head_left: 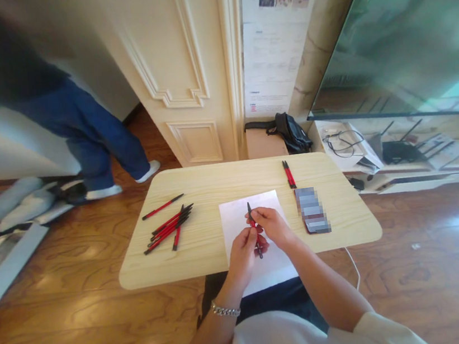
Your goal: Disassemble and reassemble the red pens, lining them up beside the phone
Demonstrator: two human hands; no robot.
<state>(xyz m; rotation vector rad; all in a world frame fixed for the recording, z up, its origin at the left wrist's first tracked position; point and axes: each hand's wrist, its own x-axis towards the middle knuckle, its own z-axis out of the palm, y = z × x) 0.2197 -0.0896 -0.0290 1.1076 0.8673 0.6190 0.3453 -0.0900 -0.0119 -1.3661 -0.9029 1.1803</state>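
Note:
Between both hands, a red and black pen [253, 222] is held lengthwise above a white sheet of paper [232, 212]. My left hand [244, 247], with a chain bracelet at its wrist, is closed around the lower part of the pen. The fingers of my right hand [272, 225] pinch it near the black upper end. A pile of similar red and black pens [172, 226] lies on the left of the table, one pen [162, 207] a little apart behind it. Two more pens [289, 174] lie side by side at the right.
The light wooden table [201, 184] has rounded corners, and the paper overhangs its near edge. A phone [313, 210] with a blurred screen lies at the right. A person in blue trousers [92, 128] stands at the left. Behind the table is a black bag [292, 132] on a box.

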